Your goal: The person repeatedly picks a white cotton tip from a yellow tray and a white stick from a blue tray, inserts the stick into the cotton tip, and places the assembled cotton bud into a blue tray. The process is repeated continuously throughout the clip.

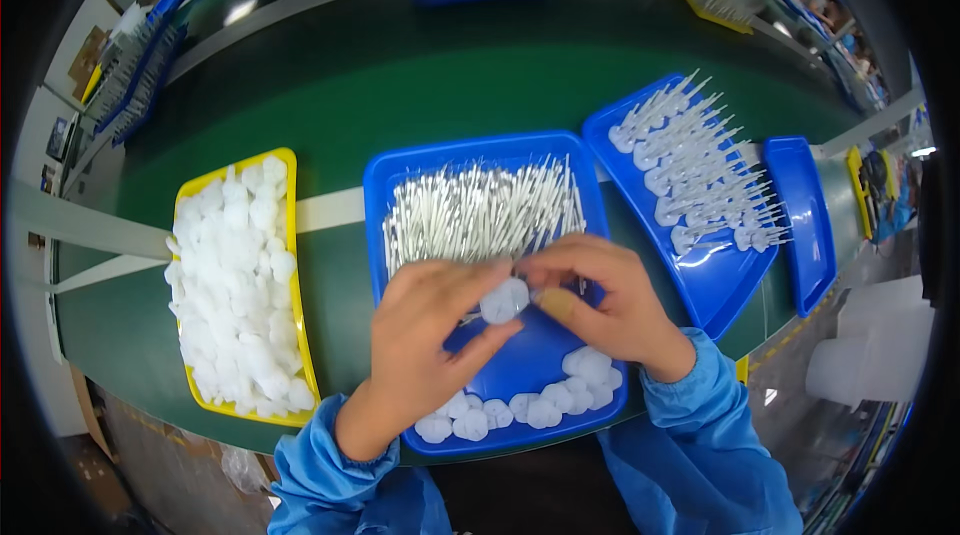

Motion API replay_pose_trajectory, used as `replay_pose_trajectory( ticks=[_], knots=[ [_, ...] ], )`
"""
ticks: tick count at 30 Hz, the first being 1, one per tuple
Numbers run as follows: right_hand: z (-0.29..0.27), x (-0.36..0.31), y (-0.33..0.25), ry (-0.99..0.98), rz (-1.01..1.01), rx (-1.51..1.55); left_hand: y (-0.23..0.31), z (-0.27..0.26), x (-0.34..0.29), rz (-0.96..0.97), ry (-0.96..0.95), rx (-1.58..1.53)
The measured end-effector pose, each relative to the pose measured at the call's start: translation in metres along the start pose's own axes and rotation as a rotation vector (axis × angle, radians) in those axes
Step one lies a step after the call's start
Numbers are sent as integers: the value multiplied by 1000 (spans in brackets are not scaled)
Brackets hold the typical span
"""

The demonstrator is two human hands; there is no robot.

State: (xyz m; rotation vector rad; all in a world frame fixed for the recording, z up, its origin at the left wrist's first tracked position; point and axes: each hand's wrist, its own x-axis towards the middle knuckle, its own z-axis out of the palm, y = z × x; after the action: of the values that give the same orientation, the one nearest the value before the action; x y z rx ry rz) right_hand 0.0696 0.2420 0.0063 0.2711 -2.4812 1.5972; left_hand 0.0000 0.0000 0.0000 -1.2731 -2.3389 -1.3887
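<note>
while the left hand (pixel 428 323) holds a white disc (pixel 504 303) over the middle blue tray (pixel 522 365), the right hand (pixel 608 305) is against the disc's right side; whether its grip holds anything, i cannot tell. white rods (pixel 480 213) fill the tray's far part; more discs (pixel 543 413) line its near edge.

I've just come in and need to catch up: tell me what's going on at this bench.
The left hand holds a whitish round piece over the middle blue tray; the right hand is close beside it, though whether it grips anything is unclear. The tray has many thin rods at its far side and loose round pieces along its near edge. To the left, a yellow tray is heaped with white pieces; to the right, another blue tray holds stemmed round pieces.
</note>
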Motion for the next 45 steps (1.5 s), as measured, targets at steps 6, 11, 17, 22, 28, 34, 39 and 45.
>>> replay_pose_trajectory(
  ticks=[6, 11, 17, 22, 28, 34, 39, 45],
  knots=[
    [-4, -15, -10, -113, -58, 61, 22, 6, -22, -33, 23, -118],
    [-11, -35, -1, -160, -463, -693, 26, 0, -34, -321, -204, -84],
    [-15, -33, 1, -198, -250, -605, 21, 7, -34, -121, -382, 111],
    [-15, -36, 4, -159, -215, -549, 28, 1, -28, -238, -405, 75],
    [-8, -36, 5, -111, -258, -547, 22, 10, -9, -149, -373, 108],
    [-4, -37, 10, -173, -283, -567, 19, 7, -7, -140, -434, 47],
    [-16, -41, -1, -204, -245, -549, 19, 10, -8, -156, -420, 37],
    [-6, -48, -14, -259, -198, -581, 19, 8, -11, -48, -458, 72]
  ],
)
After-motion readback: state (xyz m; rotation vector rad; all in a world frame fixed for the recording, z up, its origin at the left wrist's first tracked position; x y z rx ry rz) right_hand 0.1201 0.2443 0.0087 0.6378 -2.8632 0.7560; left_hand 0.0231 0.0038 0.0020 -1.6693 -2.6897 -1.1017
